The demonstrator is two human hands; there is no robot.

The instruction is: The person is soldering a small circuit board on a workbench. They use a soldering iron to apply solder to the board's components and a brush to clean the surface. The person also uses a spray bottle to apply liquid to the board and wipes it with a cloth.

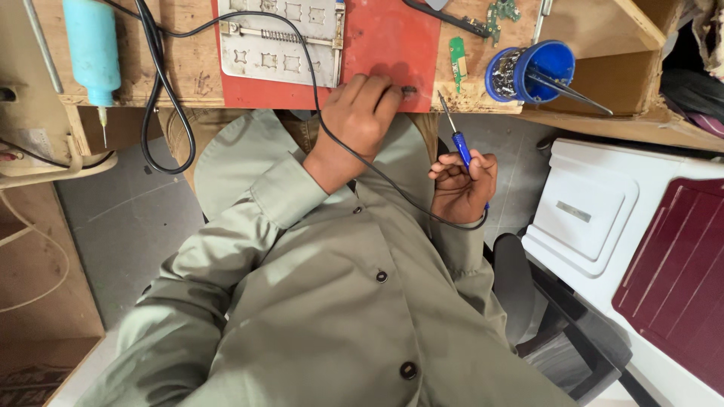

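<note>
**A:** Status, left to right?

**B:** Far left: a turquoise squeeze bottle (90, 49) lay on the wooden bench, needle tip pointing toward the person. No label showed on it. A black cable (158, 98) looped down off the bench edge just beside it.

**A:** Work surface?

**B:** A red mat (392, 45), with a grey metal frame (283, 38) lying flat on its left part.

**A:** Left hand?

**B:** The left hand (362, 113) was palm down on the mat's near edge, fingers curled. The fingertips were pressed at a small dark part (409, 90). Couldn't tell whether it was pinched or only touched.

**A:** Where was the part relative to the tool?

**B:** It sat at the mat's near right corner, touching the left fingertips. The blue-handled screwdriver (458, 139) was right of it and nearer the body. Its long axis ran from the grip up and slightly left, with the tip close to the part but apart from it. So the left hand was on the part and the right was off the bench.

**A:** Right hand?

**B:** The right hand (464, 188) was clenched round the screwdriver handle, held over the lap. The cable crossed the left wrist and curved under the right hand.

**A:** Further right?

**B:** A small green circuit strip (458, 59), then a round blue cup (528, 71) with tweezers (573, 90) sticking out. Below that was a white moulded case (596, 211) with a small grey rectangular label, and a maroon panel (679, 271) at far right.
</note>
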